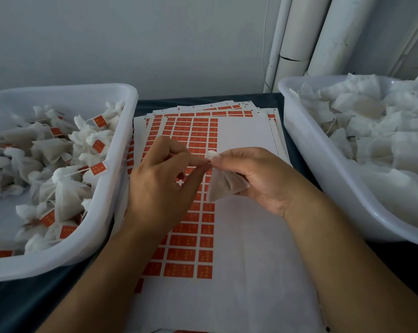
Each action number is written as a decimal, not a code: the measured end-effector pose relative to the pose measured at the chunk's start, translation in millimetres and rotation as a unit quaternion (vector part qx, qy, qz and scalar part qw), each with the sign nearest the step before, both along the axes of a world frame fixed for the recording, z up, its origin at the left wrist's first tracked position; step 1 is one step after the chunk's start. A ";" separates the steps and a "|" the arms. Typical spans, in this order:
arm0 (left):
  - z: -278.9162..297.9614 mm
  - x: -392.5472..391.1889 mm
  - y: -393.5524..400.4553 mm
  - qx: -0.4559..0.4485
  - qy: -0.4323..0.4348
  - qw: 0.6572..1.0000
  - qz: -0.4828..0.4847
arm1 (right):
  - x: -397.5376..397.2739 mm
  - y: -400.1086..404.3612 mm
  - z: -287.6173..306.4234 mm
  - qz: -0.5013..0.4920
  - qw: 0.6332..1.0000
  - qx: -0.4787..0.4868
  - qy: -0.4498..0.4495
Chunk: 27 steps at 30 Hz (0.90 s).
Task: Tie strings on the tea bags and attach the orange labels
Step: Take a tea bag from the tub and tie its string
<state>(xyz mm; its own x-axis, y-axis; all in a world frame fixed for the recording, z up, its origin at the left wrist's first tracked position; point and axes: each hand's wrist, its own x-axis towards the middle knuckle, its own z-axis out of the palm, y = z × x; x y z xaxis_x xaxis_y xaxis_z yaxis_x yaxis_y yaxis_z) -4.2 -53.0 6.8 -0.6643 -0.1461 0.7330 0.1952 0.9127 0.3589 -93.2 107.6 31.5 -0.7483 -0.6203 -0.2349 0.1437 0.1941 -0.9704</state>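
Pinching the gathered top of a tea bag (223, 186), both hands meet over the middle of the table. The right hand (258, 179) cradles the bag's body in its curled fingers, thumb and forefinger closed on the neck; the left hand (162, 186) nips the same neck from the other side, its fingertips touching those of the right. A small white tuft of the bag pokes up just above the pinch. No string can be made out at the neck.

Under the hands lies a stack of label sheets (246, 236), fanned a little at the far end. The top sheet carries columns of orange labels (179, 254) down its left part; its right part is bare white backing. The labels bear small pale marks, too fine to read.

The sheets fill the lane between two white tubs. The left tub (121, 188) has its rim lying over the sheets' left edge, and the left wrist passes close beside it. It holds finished bags (59, 179), tied and tagged in orange. The right tub (323, 164) stands just beside the sheets' right edge, a strip of dark table (297, 150) showing between, and is heaped with plain bags (371, 131). Behind are a grey wall (131, 44) and white pipes (306, 39).
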 end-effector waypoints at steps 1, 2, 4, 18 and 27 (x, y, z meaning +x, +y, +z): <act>0.1 -0.4 0.6 0.002 -0.014 1.000 0.007 | 0.9 -0.9 -0.2 -0.001 1.000 0.009 0.013; 0.2 -1.0 1.4 0.007 -0.030 0.999 0.015 | 2.0 -1.7 -0.3 0.001 0.999 0.018 0.030; 0.3 -1.4 3.4 0.028 -0.072 0.997 0.027 | 4.0 -4.5 -1.2 0.002 0.996 0.035 0.080; -2.0 -4.1 7.3 0.258 -0.225 0.937 -0.068 | 1.4 -10.3 -11.8 -0.035 0.952 0.072 0.296; 10.4 1.6 0.7 0.675 -0.213 0.681 -0.189 | 5.9 -3.5 -3.2 0.101 0.981 -0.056 0.155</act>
